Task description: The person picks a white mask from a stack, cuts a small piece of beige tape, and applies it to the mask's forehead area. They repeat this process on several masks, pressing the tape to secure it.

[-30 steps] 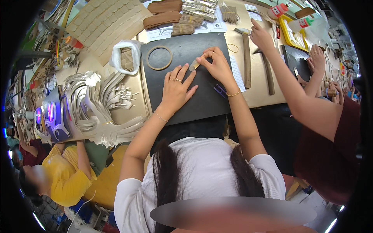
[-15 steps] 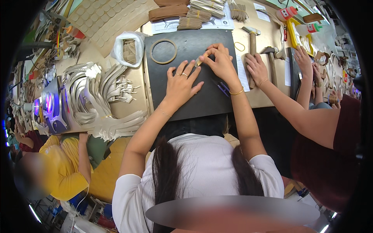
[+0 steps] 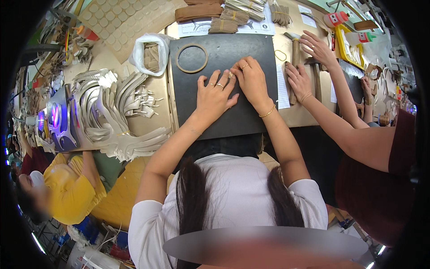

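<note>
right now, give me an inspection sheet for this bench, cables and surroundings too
surface: black mat on a tan tabletop
things: small pale piece at the fingertips, partly hidden; tan ring flat on the mat
clutter: pale strips heaped at left, white bag of pieces, hammers at right
hands: left hand spread, fingertips near the piece; right hand pinching it
cables: cannot tell at the crowded edges
surroundings: person in yellow at left, person in dark red at right

Ring (image 3: 191,71) on the mat (image 3: 242,114), toward its far left corner; bag (image 3: 138,50) just left of the mat. Behind, bundles (image 3: 223,25) on paper (image 3: 192,29); to the right, sheet (image 3: 282,87), then hammers (image 3: 296,53).
</note>
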